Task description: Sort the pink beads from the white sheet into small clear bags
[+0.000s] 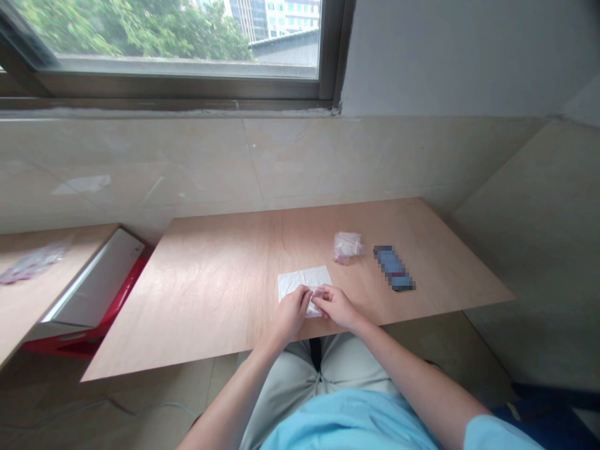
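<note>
My left hand (292,307) and my right hand (340,307) meet over a white sheet (304,275), perhaps paper or tissue, near the table's front edge. Between the fingertips of my right hand is a small, clear piece of plastic (319,292), which looks like a tiny bag. My left hand is closed in a pinch right beside it; what its fingertips grip is too small to tell. Fingers of both hands cover the lower part of the sheet.
On the wooden table (220,275), a clear plastic bag with small contents (347,246) lies beyond my right hand. A blurred-out phone-like object (394,269) is farther right. Plastic packets (35,261) lie on another table at left, near a red crate (112,303).
</note>
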Motion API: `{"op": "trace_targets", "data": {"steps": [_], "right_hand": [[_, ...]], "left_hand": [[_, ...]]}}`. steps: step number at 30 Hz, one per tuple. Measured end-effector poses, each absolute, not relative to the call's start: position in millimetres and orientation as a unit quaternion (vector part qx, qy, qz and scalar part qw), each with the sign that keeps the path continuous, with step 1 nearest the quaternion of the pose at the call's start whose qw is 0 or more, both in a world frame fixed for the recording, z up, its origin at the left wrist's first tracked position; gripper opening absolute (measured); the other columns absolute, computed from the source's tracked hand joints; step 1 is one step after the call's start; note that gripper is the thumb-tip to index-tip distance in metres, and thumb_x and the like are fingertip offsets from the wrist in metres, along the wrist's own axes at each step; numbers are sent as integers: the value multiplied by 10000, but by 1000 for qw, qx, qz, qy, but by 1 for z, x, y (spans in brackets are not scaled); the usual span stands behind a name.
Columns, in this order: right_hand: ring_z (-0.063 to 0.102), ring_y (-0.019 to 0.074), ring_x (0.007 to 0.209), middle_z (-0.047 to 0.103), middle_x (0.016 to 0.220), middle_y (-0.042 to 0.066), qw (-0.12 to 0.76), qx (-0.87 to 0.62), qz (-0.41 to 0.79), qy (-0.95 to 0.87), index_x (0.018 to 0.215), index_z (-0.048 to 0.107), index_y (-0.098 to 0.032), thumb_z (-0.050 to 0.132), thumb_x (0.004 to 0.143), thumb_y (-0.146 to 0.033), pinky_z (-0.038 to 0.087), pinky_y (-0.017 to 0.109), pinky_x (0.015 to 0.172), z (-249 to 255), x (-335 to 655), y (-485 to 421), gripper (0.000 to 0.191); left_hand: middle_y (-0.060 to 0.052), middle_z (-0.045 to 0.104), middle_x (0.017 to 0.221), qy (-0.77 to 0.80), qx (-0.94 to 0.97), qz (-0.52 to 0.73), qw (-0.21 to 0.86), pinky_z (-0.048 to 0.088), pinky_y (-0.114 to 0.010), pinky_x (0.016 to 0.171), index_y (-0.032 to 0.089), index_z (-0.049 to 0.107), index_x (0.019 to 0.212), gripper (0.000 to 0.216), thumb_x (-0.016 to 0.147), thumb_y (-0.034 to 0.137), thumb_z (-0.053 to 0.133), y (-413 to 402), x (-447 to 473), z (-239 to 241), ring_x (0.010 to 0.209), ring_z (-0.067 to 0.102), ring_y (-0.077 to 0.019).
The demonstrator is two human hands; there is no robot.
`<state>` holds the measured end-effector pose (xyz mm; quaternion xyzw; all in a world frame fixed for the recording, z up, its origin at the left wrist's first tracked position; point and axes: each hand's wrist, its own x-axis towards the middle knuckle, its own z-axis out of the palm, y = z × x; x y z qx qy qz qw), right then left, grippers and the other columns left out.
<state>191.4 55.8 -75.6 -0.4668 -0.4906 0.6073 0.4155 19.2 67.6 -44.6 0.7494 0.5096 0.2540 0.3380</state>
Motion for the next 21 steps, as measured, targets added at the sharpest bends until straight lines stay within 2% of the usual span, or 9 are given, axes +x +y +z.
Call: {"op": "trace_targets", "data": {"steps": [8, 21], "right_hand": [[474, 103, 493, 544, 613, -55, 405, -475, 602, -498, 859, 544, -202, 694, 819, -558, 358, 220, 461, -69, 192, 54, 389], [456, 104, 477, 500, 568, -76, 407, -473, 590, -512, 830, 522, -207, 677, 839, -524, 323, 226, 469, -64, 194, 54, 353]], "left_hand": [[-44, 698, 869, 503, 748, 259, 347, 418, -289, 693, 219, 567, 893, 276, 1024, 381, 387, 65, 23, -44, 767, 645, -198], [-40, 689, 847, 504, 749, 255, 347, 385, -288, 666, 217, 544, 865, 264, 1022, 364, 390, 66, 25, -45, 753, 635, -198]]}}
